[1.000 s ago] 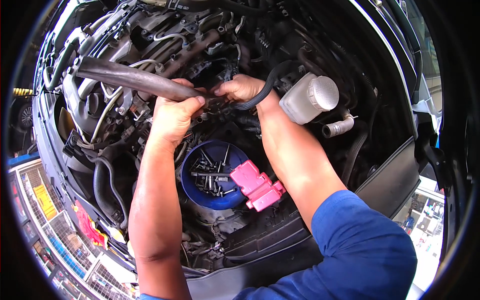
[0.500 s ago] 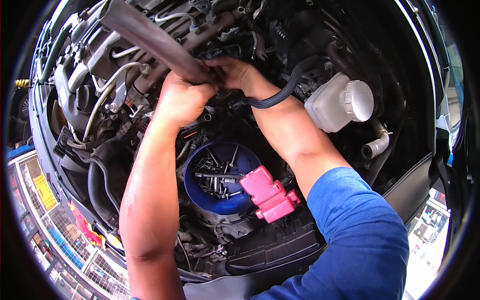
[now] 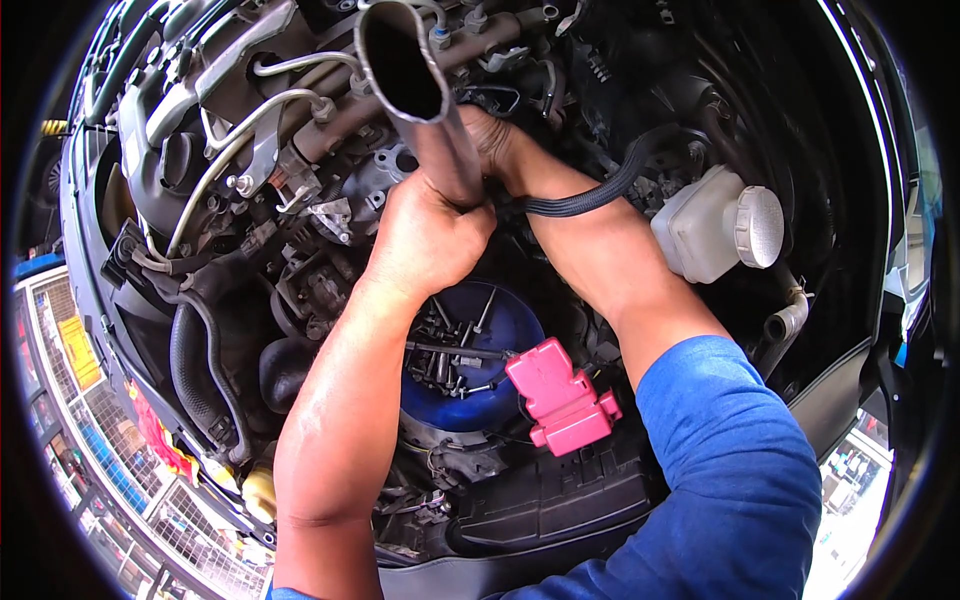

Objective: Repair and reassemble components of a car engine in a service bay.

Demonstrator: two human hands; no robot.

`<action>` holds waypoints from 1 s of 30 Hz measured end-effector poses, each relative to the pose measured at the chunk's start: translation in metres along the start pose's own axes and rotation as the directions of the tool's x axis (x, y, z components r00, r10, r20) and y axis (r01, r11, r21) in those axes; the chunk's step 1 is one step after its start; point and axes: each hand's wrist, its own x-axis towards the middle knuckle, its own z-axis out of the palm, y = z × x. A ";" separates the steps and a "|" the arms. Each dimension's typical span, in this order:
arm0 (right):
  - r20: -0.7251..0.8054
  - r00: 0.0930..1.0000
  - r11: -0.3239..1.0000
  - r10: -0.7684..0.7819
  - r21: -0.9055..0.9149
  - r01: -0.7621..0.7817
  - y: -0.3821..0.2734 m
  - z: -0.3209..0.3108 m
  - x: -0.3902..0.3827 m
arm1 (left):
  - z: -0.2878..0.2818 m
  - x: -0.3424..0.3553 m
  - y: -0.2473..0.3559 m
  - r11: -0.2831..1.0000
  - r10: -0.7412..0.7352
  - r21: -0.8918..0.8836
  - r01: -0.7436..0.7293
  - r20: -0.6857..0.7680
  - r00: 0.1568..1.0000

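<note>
A brownish-grey pipe [image 3: 448, 150] stands tilted over the engine, its wide, oval hollow end facing up towards me. Around its lower part my left hand [image 3: 430, 232] is closed, the thumb pressed against the side. My right hand [image 3: 486, 140] reaches in from the right to the pipe's far side, its fingers mostly hidden behind the pipe and in shadow. A black ribbed hose [image 3: 585, 200] crosses over my right wrist. Below my hands sits a blue bowl [image 3: 515, 318] of loose bolts and sockets [image 3: 447, 370], partly covered by my left forearm.
A pink plastic cover [image 3: 560, 395] lies against the bowl's right edge. To the right are a whitish fluid reservoir [image 3: 695, 225] with a round cap and an open hose end [image 3: 785, 322]. Metal fuel lines [image 3: 225, 165] run over the engine at the left.
The pipe has swung from leaning up-left to nearly upright, turning its open end towards me. My left hand has moved right with it; the view has shifted slightly.
</note>
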 end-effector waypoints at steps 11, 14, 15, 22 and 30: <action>0.008 0.992 0.988 -0.125 -0.093 0.125 0.001 0.026 -0.014 | -0.001 -0.010 -0.013 0.982 0.098 0.171 -0.085 -0.070 0.993; 0.021 0.995 0.994 -0.098 -0.035 0.099 0.000 0.031 -0.012 | -0.005 -0.003 -0.009 0.991 -0.042 0.126 0.047 -0.037 0.998; -0.014 0.997 0.997 -0.078 -0.008 0.078 -0.001 0.034 -0.012 | -0.006 -0.001 -0.006 0.993 -0.016 0.115 0.020 -0.038 0.999; -0.076 0.946 0.913 -0.316 -0.294 0.282 0.005 0.038 -0.046 | 0.001 0.032 0.023 0.979 -0.066 0.191 0.067 -0.013 0.998; -0.042 0.985 0.981 -0.169 -0.104 0.164 0.001 0.020 -0.017 | 0.006 0.030 0.009 0.980 -0.020 0.198 0.029 -0.048 0.999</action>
